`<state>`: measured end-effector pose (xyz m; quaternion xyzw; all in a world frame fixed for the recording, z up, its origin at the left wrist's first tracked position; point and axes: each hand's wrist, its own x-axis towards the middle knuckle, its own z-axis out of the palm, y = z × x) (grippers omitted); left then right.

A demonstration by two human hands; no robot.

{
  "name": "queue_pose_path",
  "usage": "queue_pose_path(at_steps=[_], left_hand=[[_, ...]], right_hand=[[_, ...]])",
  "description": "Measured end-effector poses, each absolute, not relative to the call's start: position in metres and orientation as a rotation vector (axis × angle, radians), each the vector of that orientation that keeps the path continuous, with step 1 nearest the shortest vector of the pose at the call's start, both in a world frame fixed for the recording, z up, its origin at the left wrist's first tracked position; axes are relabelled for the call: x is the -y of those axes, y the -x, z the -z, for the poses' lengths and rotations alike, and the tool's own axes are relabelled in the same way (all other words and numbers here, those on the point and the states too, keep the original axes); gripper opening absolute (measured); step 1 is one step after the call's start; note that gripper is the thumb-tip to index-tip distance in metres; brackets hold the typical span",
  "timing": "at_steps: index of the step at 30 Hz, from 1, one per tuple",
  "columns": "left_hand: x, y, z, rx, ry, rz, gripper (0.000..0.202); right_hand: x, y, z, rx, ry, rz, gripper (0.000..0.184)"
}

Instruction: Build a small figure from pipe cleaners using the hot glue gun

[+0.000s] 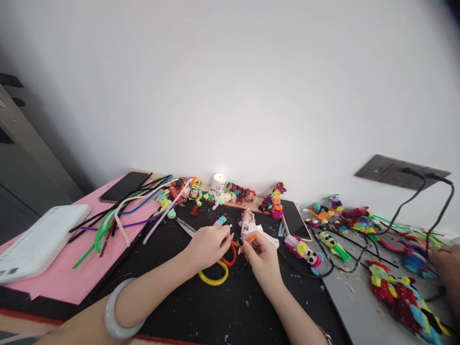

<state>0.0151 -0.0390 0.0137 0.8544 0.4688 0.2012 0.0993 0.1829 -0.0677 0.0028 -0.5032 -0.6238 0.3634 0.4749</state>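
My left hand point(207, 245) is closed in a pinch on an orange pipe cleaner point(233, 244) at the middle of the black mat point(201, 306). My right hand point(261, 256) pinches the same orange piece from the other side, its end showing near the thumb. The two hands almost touch. Red and yellow loops point(217, 275), which look like scissor handles, lie just below my left hand, with the blades point(186, 226) pointing up-left. A white glue gun point(251, 227) lies right behind my right hand. A pale bangle point(117, 311) sits on my left wrist.
Loose pipe cleaners point(122, 215) lie on pink paper point(68, 273) with a phone point(124, 187) and a white device point(39, 242). A lit candle point(218, 182) and small craft figures point(273, 201) line the wall. Another phone point(295, 220), more figures, black cables point(409, 206) and another person's hand point(447, 268) are at right.
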Motion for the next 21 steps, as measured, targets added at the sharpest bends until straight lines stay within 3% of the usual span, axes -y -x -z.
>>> queue_pose_path(at_steps=[4, 10, 21], left_hand=[[0.0396, -0.0147, -0.0113, -1.383, -2.393, -0.724, 0.021], [0.0409, -0.0182, -0.0103, -1.22, -2.139, -0.902, 0.029], [0.0445, -0.0214, -0.0108, -0.915, -1.646, -0.832, 0.04]], right_hand=[[0.064, -0.1806, 0.0009, 1.484, 1.202, -0.995, 0.016], [0.0644, -0.1807, 0.0005, 1.357, 1.2, -1.096, 0.022], [0.0647, -0.1802, -0.0021, 1.278, 1.12, -1.132, 0.03]])
